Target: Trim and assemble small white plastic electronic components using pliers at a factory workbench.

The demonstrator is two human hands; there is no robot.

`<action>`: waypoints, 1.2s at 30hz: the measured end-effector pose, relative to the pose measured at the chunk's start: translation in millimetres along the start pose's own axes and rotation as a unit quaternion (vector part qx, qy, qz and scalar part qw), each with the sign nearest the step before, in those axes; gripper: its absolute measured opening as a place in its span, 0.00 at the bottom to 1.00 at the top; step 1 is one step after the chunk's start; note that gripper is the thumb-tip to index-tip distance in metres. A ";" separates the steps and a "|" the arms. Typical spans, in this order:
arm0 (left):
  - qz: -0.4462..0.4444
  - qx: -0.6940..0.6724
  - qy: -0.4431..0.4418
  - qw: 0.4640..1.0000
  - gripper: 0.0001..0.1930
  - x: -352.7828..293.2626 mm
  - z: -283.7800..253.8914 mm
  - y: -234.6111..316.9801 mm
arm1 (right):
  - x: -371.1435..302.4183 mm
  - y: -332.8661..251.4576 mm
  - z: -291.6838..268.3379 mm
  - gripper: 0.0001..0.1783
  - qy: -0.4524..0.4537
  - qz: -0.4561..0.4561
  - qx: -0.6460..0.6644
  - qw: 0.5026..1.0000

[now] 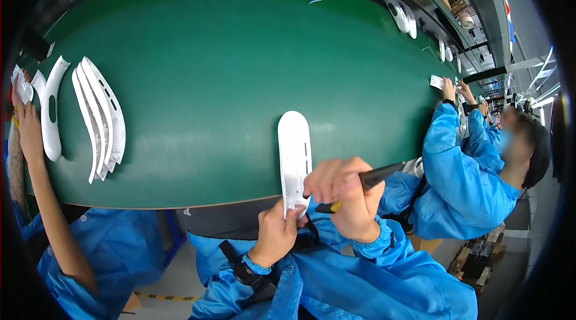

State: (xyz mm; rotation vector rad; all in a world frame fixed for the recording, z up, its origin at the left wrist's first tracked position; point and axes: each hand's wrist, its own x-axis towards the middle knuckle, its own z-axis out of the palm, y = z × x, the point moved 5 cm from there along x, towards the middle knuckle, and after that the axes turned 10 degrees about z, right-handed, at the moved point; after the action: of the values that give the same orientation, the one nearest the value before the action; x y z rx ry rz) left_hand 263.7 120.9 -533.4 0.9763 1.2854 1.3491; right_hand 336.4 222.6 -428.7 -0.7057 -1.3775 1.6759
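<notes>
A long white plastic panel [294,152] with rounded ends lies on the green belt [228,44], its near end over the belt's front edge. My left hand [277,233] grips that near end from below, thumb on top. My right hand [343,194] is closed around a black tool [378,176] with a yellow tip, held right beside the panel's near end. Both forearms wear blue sleeves.
Several curved white plastic parts [99,116] lie stacked at the belt's left, beside a slotted white piece [51,110]. A person's bare arm [36,158] reaches up at the left. Another person in blue [462,176] works at the right. More white parts [403,17] line the far edge.
</notes>
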 end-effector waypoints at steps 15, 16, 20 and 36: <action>0.018 -0.008 0.001 1.000 0.09 1.8 -0.6 -6.1 | 2.7 -1.1 2.4 0.18 0.031 0.023 -0.050 0.998; 0.006 -0.019 0.001 1.000 0.09 0.7 -0.7 -9.1 | 7.1 -5.5 0.4 0.18 0.020 -0.009 -0.039 0.999; 0.041 -0.025 0.002 0.999 0.10 3.5 -1.5 0.5 | -0.7 21.8 -2.7 0.19 0.055 0.097 -0.103 0.988; 0.035 -0.087 0.006 0.996 0.10 0.4 5.7 -20.1 | 0.3 17.3 13.9 0.13 0.009 0.029 -0.177 0.984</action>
State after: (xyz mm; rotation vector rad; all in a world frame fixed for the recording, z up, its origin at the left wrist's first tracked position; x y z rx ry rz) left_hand 271.7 121.3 -552.7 0.9013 1.1307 1.4950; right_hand 320.4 215.1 -442.1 -0.9666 -1.6765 1.4773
